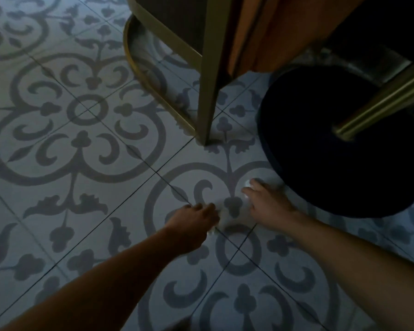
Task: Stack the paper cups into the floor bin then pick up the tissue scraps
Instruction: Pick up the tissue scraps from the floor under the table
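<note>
Both of my hands reach down to the patterned tile floor. My left hand (196,219) is curled, with a white tissue scrap (221,217) bunched at its fingers and a bit more white showing under the palm. My right hand (264,204) has its fingertips pinched on a small white tissue scrap (247,183), close to the black round table base. The view is dim and blurred. No paper cups and no bin are in view.
A black round table base (344,144) with a brass pole (380,103) lies right of my hands. A brass chair leg (207,91) and curved brass floor rail (141,75) stand ahead. Patterned floor tiles (81,139) spread to the left.
</note>
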The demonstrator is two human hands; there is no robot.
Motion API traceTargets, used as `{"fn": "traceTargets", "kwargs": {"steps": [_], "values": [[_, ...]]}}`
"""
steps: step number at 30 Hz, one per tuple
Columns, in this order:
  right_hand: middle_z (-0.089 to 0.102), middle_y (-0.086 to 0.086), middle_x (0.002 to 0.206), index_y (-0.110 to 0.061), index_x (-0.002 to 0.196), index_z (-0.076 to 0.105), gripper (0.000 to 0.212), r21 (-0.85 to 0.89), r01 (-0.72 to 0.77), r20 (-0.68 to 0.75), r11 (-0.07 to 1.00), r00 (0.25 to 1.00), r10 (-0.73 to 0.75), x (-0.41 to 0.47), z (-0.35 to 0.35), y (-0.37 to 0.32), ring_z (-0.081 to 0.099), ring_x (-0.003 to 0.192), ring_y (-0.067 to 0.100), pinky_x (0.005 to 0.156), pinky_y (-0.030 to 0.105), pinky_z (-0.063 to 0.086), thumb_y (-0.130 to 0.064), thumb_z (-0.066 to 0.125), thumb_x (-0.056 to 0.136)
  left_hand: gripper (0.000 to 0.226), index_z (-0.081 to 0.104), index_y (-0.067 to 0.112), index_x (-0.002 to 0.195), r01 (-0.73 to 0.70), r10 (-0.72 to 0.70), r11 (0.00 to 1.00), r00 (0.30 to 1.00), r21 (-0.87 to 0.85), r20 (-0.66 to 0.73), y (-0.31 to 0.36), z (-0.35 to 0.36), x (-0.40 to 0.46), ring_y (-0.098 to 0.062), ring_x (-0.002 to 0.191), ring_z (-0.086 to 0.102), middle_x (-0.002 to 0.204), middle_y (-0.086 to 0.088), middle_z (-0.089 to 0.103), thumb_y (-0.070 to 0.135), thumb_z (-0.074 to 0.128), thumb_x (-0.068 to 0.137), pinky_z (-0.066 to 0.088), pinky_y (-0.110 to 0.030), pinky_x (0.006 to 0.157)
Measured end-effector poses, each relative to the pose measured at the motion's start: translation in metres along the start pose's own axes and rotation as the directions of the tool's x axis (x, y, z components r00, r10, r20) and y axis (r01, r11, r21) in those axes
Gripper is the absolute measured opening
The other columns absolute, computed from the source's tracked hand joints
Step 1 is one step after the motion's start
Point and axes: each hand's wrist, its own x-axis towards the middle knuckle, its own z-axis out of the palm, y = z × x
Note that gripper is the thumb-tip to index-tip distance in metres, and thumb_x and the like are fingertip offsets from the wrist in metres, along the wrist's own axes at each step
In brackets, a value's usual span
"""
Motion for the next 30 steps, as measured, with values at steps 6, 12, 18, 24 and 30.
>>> {"fn": "traceTargets", "kwargs": {"steps": [6, 12, 18, 24, 30], "values": [[0.032, 0.012, 0.142, -0.021, 0.132, 0.043, 0.045, -0.042, 0.037, -0.052, 0.998, 0.998, -0.039, 0.029, 0.026, 0.021, 0.042, 0.122, 0.034, 0.090, 0.047, 0.048, -0.019, 0.056, 0.088, 0.048, 0.033, 0.015, 0.145, -0.106, 0.101, 0.980, 0.994, 0.169, 0.040, -0.004, 0.019, 0.028, -0.030, 0.123, 0.045, 0.150, -0.014, 0.031, 0.023, 0.046, 0.099, 0.046, -0.040, 0.095], [0.044, 0.007, 0.101, -0.013, 0.087, 0.048, 0.019, 0.042, 0.062, -0.088, 0.997, 0.994, -0.058, 0.028, 0.010, 0.025, 0.047, 0.082, 0.024, 0.063, 0.034, 0.039, -0.014, 0.064, 0.079, 0.030, 0.050, 0.017, 0.126, -0.077, 0.078, 0.997, 0.996, -0.024, 0.049, 0.000, -0.011, 0.035, -0.019, 0.098, 0.053, 0.124, -0.006, 0.050, 0.016, 0.047, 0.096, 0.048, -0.029, 0.076], [0.057, 0.011, 0.097, -0.006, 0.083, 0.059, 0.006, 0.205, 0.086, -0.166, 0.975, 0.985, -0.051, 0.016, 0.001, 0.045, 0.057, 0.084, 0.031, 0.074, 0.044, 0.052, -0.004, 0.056, 0.079, 0.020, 0.056, 0.018, 0.110, -0.008, 0.009, 1.000, 0.994, -0.011, 0.113, -0.015, -0.059, 0.042, -0.019, 0.094, 0.058, 0.109, -0.007, 0.061, 0.014, 0.057, 0.090, 0.053, -0.034, 0.080], [0.057, 0.008, 0.098, -0.014, 0.088, 0.061, 0.019, 0.155, 0.071, -0.095, 0.985, 0.994, -0.056, 0.004, -0.009, 0.048, 0.058, 0.085, 0.028, 0.072, 0.038, 0.051, 0.001, 0.052, 0.081, 0.015, 0.059, 0.022, 0.105, 0.101, -0.099, 0.968, 0.995, -0.232, 0.019, -0.012, -0.056, 0.039, -0.012, 0.091, 0.057, 0.103, -0.001, 0.063, 0.026, 0.061, 0.091, 0.045, -0.024, 0.074], [0.056, -0.006, 0.077, -0.026, 0.076, 0.055, 0.021, 0.441, 0.052, -0.166, 0.896, 0.986, 0.025, -0.009, -0.015, 0.055, 0.058, 0.075, 0.019, 0.061, 0.029, 0.047, -0.005, 0.054, 0.077, 0.010, 0.061, 0.017, 0.099, 0.272, -0.315, 0.605, 0.945, -0.749, 0.089, -0.006, -0.053, 0.032, -0.018, 0.081, 0.068, 0.094, -0.007, 0.068, 0.024, 0.062, 0.091, 0.056, -0.025, 0.064]]}}
